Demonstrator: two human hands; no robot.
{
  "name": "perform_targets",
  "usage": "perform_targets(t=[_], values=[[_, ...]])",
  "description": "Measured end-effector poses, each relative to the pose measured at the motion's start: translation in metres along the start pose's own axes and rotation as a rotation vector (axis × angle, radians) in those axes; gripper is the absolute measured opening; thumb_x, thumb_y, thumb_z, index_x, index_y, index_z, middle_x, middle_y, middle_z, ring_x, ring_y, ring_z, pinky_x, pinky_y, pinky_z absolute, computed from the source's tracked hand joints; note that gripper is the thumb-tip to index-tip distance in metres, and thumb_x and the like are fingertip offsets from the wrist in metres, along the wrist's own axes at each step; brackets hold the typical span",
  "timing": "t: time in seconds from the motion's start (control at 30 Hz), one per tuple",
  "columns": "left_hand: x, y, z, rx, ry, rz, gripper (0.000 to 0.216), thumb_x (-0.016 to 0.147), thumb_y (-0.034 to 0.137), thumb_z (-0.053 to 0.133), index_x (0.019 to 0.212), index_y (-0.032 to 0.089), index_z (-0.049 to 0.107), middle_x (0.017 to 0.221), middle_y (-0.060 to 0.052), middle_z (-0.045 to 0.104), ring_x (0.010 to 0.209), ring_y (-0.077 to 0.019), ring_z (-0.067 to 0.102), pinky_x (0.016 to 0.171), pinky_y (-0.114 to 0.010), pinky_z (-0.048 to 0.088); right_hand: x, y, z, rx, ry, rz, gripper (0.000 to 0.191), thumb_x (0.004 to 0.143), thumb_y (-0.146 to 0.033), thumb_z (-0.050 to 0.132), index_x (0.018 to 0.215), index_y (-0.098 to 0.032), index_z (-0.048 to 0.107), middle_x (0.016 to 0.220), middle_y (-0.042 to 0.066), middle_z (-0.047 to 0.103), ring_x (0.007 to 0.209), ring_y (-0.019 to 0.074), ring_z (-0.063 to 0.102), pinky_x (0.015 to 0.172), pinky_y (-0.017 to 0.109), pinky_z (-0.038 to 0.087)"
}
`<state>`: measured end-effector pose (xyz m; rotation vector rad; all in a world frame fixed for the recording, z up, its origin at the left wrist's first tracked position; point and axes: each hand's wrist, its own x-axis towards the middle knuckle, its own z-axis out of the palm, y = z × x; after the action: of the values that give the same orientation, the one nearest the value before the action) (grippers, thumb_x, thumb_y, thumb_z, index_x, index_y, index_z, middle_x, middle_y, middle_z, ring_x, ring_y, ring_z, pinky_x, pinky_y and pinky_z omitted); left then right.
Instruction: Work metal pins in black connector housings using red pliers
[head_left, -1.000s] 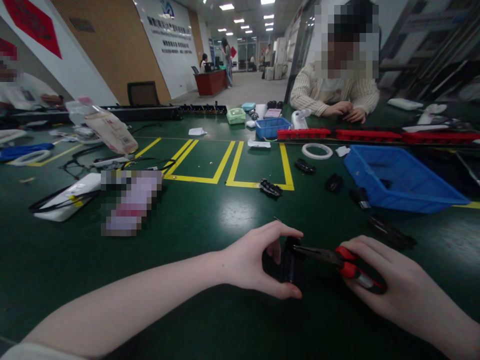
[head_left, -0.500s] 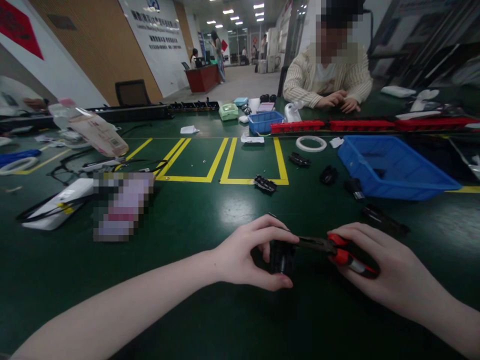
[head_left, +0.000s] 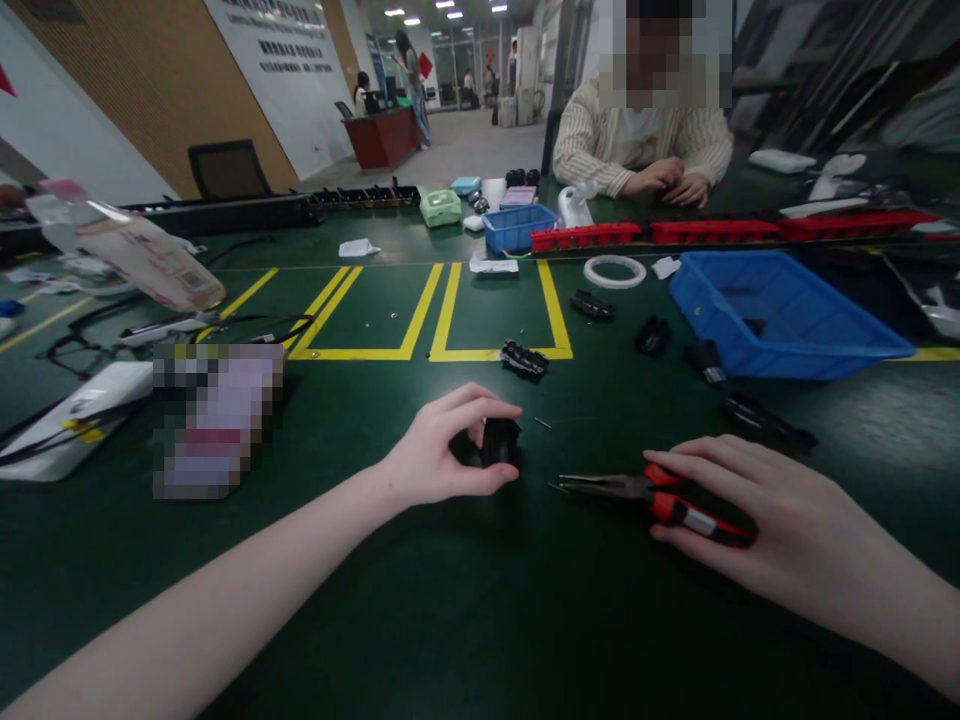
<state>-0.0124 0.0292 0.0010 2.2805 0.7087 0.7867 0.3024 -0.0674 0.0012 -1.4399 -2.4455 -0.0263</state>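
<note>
Between the thumb and fingers of my left hand (head_left: 457, 440) is a small black plastic part (head_left: 500, 442), held close to the green tabletop. My right hand (head_left: 742, 520) grips red-and-black needle-nose pliers (head_left: 649, 492), whose jaws point left toward the part but stay apart from it. A thin metal pin (head_left: 556, 487) shows at the jaw tips; I cannot tell whether they hold it. Another thin pin (head_left: 543, 423) lies just right of my left fingertips. A black part with clips (head_left: 525, 360) rests beyond my hands on the yellow tape.
A blue bin (head_left: 795, 345) stands at right, with black parts (head_left: 765, 422) around its near side. At left lie a blurred-out phone (head_left: 221, 420), cables and a tilted bottle (head_left: 150, 260). A white tape ring (head_left: 615, 272) lies farther back. Across the table sits a person (head_left: 645, 140).
The pliers' jaws have come away from the black part. My left hand has moved left and away with it, and two thin pins now show near the jaws and fingertips.
</note>
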Motion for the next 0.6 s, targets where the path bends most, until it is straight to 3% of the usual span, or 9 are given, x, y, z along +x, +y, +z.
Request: perform_targets(t=[0.13, 0.27, 0.6], values=[[0.002, 0.003, 0.005, 0.031, -0.109, -0.039, 0.049, 0.08, 0.043, 0.066, 0.122, 0.021, 0.054, 0.121, -0.008, 0.055, 0.105, -0.0227, 0.056, 0.082, -0.033, 0.05, 0.001, -0.006, -0.003, -0.067, 0.026, -0.065, 0.044, 0.083, -0.049, 0.058, 0.118, -0.022, 0.059, 0.105, 0.007, 0.066, 0.089, 0.0223, 0.065, 0.071, 0.036, 0.057], [0.005, 0.007, 0.006, 0.209, -0.204, -0.005, 0.056, 0.081, 0.047, 0.067, 0.127, 0.021, 0.051, 0.129, -0.009, 0.054, 0.118, -0.0257, 0.05, 0.101, -0.042, 0.037, 0.001, -0.011, -0.003, -0.142, 0.045, -0.14, 0.042, 0.087, -0.047, 0.052, 0.119, -0.02, 0.058, 0.102, 0.009, 0.066, 0.087, 0.0236, 0.063, 0.068, 0.038, 0.056], [0.007, 0.006, 0.008, 0.334, -0.252, -0.005, 0.056, 0.082, 0.051, 0.064, 0.128, 0.023, 0.051, 0.131, -0.007, 0.054, 0.12, -0.0261, 0.048, 0.106, -0.044, 0.026, 0.0, -0.021, -0.007, -0.258, 0.12, -0.206, 0.036, 0.09, -0.041, 0.046, 0.113, -0.015, 0.059, 0.098, 0.013, 0.066, 0.082, 0.0268, 0.06, 0.064, 0.042, 0.051]])
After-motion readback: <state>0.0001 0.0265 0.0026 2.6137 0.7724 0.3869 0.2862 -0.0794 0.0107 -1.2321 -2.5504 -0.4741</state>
